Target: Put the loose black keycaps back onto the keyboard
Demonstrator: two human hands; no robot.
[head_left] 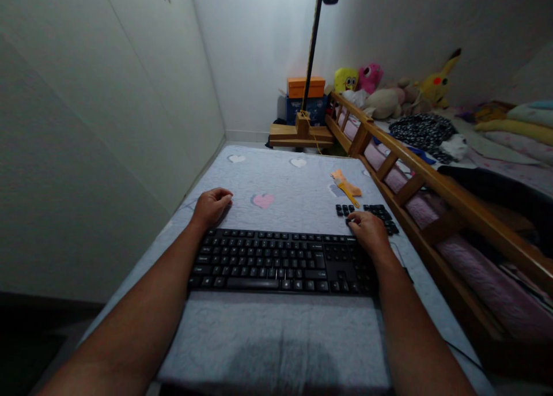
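A black keyboard (259, 260) lies on the cloth-covered table in front of me. Its main keys are in place, while sections at its right end look bare of caps. Beyond its top left corner, my left hand (211, 206) rests on the cloth with curled fingers and nothing visible in them. My right hand (369, 230) is past the top right corner, thumb and finger closed at a small black keycap (348, 221). A little group of loose keycaps (344, 209) lies just beyond those fingertips. More loose keycaps (380, 212) sit to the right, partly hidden by the hand.
Behind the keycaps, a yellow-handled brush (348, 193) lies on an orange cloth (353, 189). A wooden bed rail (401, 148) borders the table's right side. A stand with a wooden base (301, 134) rises past the far edge; a pale cabinet (108, 125) is at left.
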